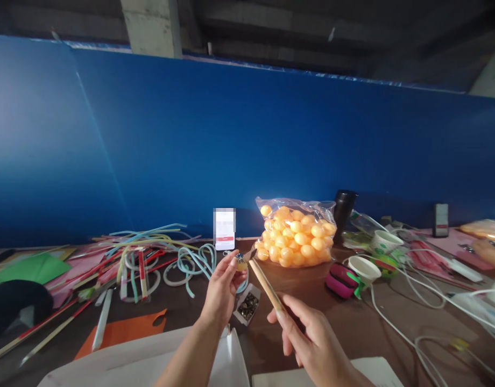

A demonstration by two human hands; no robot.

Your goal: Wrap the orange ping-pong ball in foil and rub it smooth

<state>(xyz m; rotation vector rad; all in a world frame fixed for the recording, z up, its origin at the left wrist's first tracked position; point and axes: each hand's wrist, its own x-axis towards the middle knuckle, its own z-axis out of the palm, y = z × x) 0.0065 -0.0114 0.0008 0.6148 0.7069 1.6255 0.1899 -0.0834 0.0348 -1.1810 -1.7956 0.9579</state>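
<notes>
My left hand (222, 287) is raised above the table, its fingers pinched around a small orange ball (241, 263). My right hand (312, 341) grips a thin wooden-handled brush (263, 285), and the brush tip touches the ball. Just below my left hand sits a small open box (247, 306) of dark small parts. A clear bag of orange balls (298, 234) lies behind my hands on the brown table (312, 301).
Coloured tubes and straws (150, 252) lie at left with green and orange paper. White paper cups (364, 267), a pink case (341, 280), a dark tumbler (344, 209) and white cables (412, 317) are at right. A phone (224, 229) leans on the blue wall. White sheets lie near me.
</notes>
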